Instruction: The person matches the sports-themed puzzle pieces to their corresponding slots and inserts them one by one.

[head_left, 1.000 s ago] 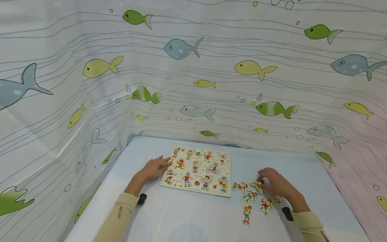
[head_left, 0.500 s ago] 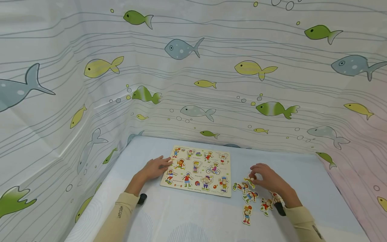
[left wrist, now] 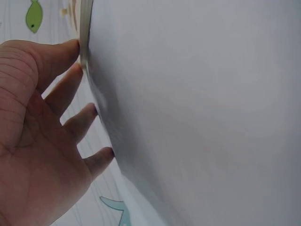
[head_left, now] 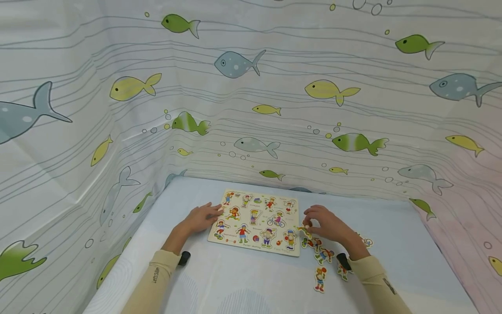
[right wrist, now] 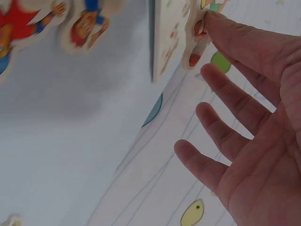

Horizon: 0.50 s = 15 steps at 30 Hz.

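Note:
A wooden puzzle board (head_left: pixel 245 218) with printed sports figures lies flat on the table. My left hand (head_left: pixel 201 218) is at its left edge. In the left wrist view the thumb and index fingertip of the left hand (left wrist: pixel 42 108) touch the board's edge (left wrist: pixel 85 33), while the other fingertips rest on the tabletop. My right hand (head_left: pixel 325 223) pinches a small figure-shaped puzzle piece (right wrist: pixel 196 44) between thumb and a finger, just off the board's right edge. In the right wrist view its other fingers are spread apart. Part of that piece is hidden by the hand.
Several loose puzzle pieces lie right of the board, among them an upright figure with a ball (head_left: pixel 320 279) and a figure in blue (head_left: pixel 324 256). Others are partly covered by the right forearm. A fish-print sheet (head_left: pixel 251 122) encloses the light blue table (head_left: pixel 219 279).
My right hand has moved left, carrying the pinched puzzle piece over the loose ones to the board's right edge. The left hand stays at the board's left edge.

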Each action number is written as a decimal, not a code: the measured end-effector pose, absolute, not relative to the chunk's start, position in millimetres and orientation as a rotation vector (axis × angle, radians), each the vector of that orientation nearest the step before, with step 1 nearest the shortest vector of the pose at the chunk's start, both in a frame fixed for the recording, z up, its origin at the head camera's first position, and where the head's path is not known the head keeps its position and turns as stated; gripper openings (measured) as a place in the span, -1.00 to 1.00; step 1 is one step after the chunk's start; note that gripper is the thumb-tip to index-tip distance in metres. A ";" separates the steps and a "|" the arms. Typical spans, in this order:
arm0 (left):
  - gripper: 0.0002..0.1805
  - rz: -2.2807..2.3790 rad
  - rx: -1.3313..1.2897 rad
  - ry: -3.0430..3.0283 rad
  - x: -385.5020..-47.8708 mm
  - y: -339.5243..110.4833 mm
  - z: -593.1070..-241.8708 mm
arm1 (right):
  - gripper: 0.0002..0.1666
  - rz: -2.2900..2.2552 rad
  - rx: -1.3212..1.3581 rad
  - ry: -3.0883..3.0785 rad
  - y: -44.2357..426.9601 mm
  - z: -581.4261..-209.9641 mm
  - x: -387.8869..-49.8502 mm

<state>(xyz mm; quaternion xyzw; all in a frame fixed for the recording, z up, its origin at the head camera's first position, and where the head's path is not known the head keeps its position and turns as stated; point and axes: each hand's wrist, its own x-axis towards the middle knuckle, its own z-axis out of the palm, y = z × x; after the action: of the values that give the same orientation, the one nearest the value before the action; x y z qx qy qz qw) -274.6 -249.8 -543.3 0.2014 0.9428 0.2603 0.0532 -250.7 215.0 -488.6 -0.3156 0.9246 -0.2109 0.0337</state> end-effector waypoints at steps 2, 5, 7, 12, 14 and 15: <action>-0.60 0.799 0.612 2.863 -273.8 -249.9 -542.9 | -0.83 -0.639 -1.031 2.832 207.1 -488.4 -253.8; -0.60 0.808 0.613 2.858 -272.8 -249.8 -542.5 | -0.85 -0.632 -1.066 2.808 195.2 -488.9 -257.6; -0.60 0.812 0.622 2.854 -272.5 -249.7 -542.9 | -0.86 -0.630 -1.074 2.791 187.2 -489.3 -259.8; -0.61 0.819 0.635 2.851 -272.7 -249.6 -543.3 | -0.85 -0.633 -1.099 2.765 169.3 -488.6 -264.7; -0.61 0.816 0.634 2.857 -273.0 -249.7 -543.2 | -0.85 -0.624 -1.114 2.765 162.9 -488.0 -267.0; -0.60 0.809 0.633 2.862 -273.1 -249.9 -543.1 | -0.85 -0.618 -1.118 2.763 159.8 -487.8 -268.3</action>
<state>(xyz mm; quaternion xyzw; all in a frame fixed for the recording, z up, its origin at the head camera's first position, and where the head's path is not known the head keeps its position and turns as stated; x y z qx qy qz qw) -273.1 -249.9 -543.1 0.2080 0.9400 0.2658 0.0504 -268.3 159.8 -487.8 -0.3668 0.9066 -0.2027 0.0487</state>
